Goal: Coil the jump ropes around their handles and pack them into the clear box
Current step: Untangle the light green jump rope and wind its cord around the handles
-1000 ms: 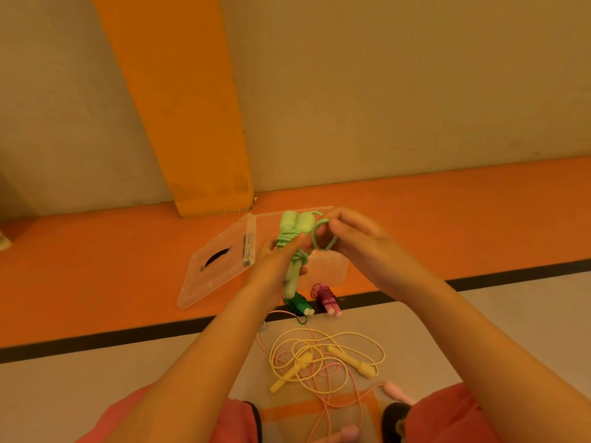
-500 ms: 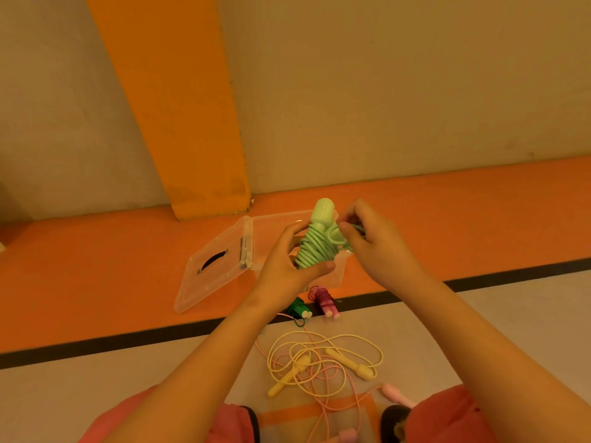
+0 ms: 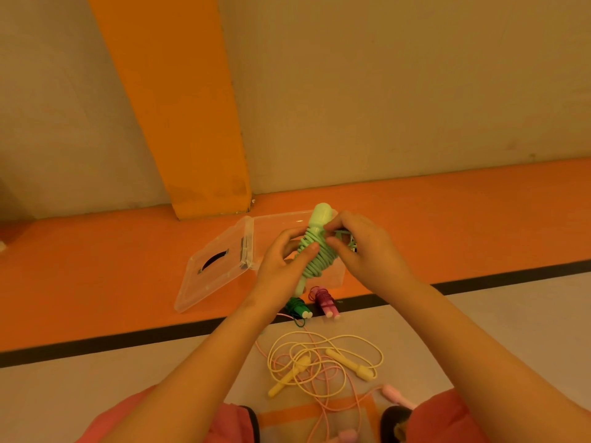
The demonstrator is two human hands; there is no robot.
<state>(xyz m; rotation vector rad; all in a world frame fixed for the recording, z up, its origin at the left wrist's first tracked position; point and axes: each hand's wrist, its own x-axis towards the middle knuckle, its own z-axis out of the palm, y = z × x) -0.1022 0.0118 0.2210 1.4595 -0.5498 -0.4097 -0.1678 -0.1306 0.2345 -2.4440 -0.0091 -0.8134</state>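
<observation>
Clear plastic first: the box lid (image 3: 217, 263) lies flipped open on the orange floor strip (image 3: 96, 266), against the left edge of the clear box (image 3: 278, 222), which sits just behind my hands. My left hand (image 3: 279, 266) is wrapped round the light green jump rope (image 3: 315, 252) with the thumb laid across its coils. It holds the bundle in the air in front of the box, the rounded handle top pointing up and away from me. The cord is wound tight round the handles along most of their length.

My right hand (image 3: 367, 251) meets the bundle from the other side, fingertips pinching the cord near its upper end. A loose loop of green cord shows just past my fingers.

Below my hands, by the black line (image 3: 128, 342), a coiled dark green rope (image 3: 297, 307) and a coiled magenta rope (image 3: 324, 302) lie side by side on the floor, outside the box. Nearer to me a yellow rope (image 3: 350, 362) sprawls uncoiled on the pale floor. It is tangled with a pink rope (image 3: 395, 393), one of whose handles lies to its right.
</observation>
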